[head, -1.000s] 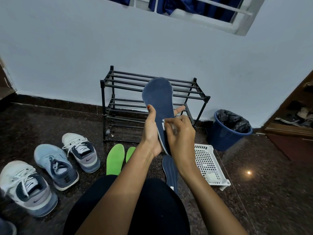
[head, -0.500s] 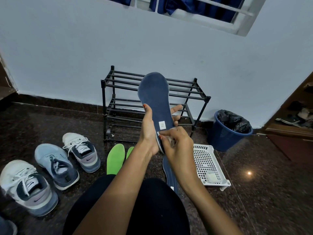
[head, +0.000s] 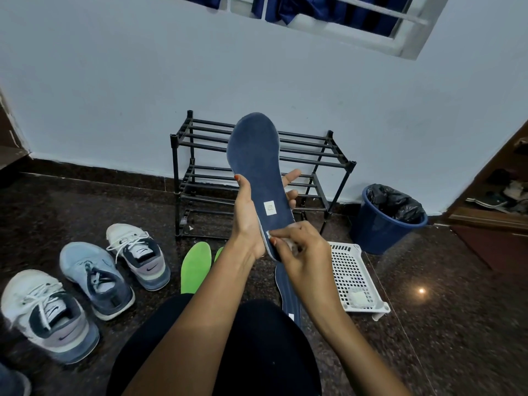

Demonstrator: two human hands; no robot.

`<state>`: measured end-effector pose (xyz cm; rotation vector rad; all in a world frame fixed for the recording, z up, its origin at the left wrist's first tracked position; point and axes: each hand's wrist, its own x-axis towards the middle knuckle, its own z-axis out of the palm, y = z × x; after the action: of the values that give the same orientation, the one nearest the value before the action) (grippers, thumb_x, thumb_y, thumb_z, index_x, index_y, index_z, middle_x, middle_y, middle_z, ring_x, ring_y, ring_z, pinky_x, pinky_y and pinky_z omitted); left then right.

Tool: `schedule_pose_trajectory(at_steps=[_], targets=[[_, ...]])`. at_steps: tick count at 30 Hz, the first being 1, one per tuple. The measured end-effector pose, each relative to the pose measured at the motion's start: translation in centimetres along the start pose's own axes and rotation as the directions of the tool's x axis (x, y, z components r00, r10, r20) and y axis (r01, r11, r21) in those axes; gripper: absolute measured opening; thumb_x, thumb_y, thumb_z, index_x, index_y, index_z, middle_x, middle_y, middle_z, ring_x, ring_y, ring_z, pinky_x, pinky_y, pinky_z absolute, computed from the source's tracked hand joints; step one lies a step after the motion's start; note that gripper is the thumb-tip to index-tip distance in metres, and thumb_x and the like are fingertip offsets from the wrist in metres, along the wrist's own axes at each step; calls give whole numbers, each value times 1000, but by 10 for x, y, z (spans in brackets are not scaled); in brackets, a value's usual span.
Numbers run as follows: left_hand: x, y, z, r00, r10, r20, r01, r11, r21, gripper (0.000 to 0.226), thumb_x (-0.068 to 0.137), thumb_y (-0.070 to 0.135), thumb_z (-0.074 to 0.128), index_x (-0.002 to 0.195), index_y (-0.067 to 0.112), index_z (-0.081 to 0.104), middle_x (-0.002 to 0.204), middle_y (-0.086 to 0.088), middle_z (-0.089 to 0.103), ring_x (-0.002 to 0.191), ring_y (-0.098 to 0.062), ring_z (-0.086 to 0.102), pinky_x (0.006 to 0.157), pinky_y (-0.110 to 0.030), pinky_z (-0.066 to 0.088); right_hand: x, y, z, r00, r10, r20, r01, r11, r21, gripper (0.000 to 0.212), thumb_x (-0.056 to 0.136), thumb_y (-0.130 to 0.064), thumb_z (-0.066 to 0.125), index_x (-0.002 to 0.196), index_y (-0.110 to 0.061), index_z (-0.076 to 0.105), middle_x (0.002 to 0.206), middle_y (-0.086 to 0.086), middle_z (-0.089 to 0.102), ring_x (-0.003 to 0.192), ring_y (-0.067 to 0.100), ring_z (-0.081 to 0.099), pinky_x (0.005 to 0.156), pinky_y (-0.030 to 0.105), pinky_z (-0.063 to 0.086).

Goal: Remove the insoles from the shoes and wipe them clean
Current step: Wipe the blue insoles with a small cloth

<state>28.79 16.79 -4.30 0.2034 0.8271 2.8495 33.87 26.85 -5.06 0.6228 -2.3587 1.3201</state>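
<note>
**Item: blue insole**. Held up over the floor, in front of the shoe rack, which stands at the floor's far edge against the wall. Long axis near upright, leaning a little to the left. The toe points up and reaches above the rack's top rail; the heel points down toward the person's lap. The blue face with the small white label is turned to the camera.

**Change:** a second ago the right hand covered the label, about halfway along the insole. It now sits lower, at the heel, and the label is bare. The toe stands higher against the rack than before.

**Left hand**: grips the insole at its lower half, with the thumb up along the left edge and fingertips showing past the right edge from behind.

**Right hand**: fingers curled, pinching a white wipe against the heel end.

**Also on the floor:**
- second blue insole, lying below the hands and partly hidden
- two green insoles, to its left
- three shoes, in a row toward the left edge
- white basket, to the right of the hands
- blue bin, near the wall beyond the basket
</note>
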Motion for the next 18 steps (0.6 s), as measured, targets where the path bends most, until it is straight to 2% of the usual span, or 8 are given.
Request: schedule_pose_trajectory(at_steps=[4,7,9,11,12,15,17,18], targets=[[0,-2,1,999,-38,21,38,999,-29,94,88,75,13,105,4,73,73,-7,61,61,-13,56,59,-22,48,9,5,-3,997,-6,-79,-1,996,-90,14,80,8,62,85,-2,70,81,-3,53,80,-12,50,69,-1,34],[-1,-3,2,999,-44,3,44,999,-32,95,88,75,12,104,4,73,75,-8,61,61,-13,55,60,-22,50,14,11,-1,992,-1,-126,-18,989,-149,13,82,2,62,87,-6,71,83,-1,55,78,0,52,70,4,34],[-1,-3,3,999,-30,-17,30,999,-35,94,89,75,13,106,4,72,83,-10,65,63,-13,58,61,-23,50,14,13,1,988,-6,-152,-20,985,-172,12,82,-2,63,88,-8,71,84,-1,57,81,6,52,71,8,34],[-1,-2,4,998,18,-62,-20,999,-26,86,92,70,15,114,4,66,101,-13,70,73,-15,63,68,-24,54,15,12,2,985,25,-172,-41,995,-89,12,81,0,64,88,-7,71,83,4,59,80,-2,52,70,4,34],[-1,-2,5,995,48,-82,-49,999,-6,80,94,66,16,115,5,63,106,-14,70,82,-17,66,76,-25,55,15,11,1,982,38,-182,-48,998,-52,12,81,2,64,87,-6,71,82,6,59,79,-7,52,69,2,35],[-5,-2,12,993,71,-97,-62,993,98,70,97,57,20,95,10,72,108,-11,70,117,-23,57,105,-34,41,17,9,0,975,52,-217,-57,998,-16,13,80,2,64,88,-6,71,82,6,61,78,-8,52,68,1,35],[-6,-3,15,997,-4,-83,19,985,169,69,96,55,24,79,15,79,109,-6,69,115,-19,57,105,-37,39,20,8,1,967,72,-244,-75,997,-4,13,82,2,63,90,-5,71,83,5,60,76,-7,53,67,0,35],[-7,-4,15,996,-44,-82,60,978,202,66,96,54,27,83,14,78,108,-6,69,107,-16,62,101,-36,43,22,7,1,962,88,-258,-89,996,8,13,82,1,62,91,-5,71,83,4,60,75,-6,54,66,0,35]])
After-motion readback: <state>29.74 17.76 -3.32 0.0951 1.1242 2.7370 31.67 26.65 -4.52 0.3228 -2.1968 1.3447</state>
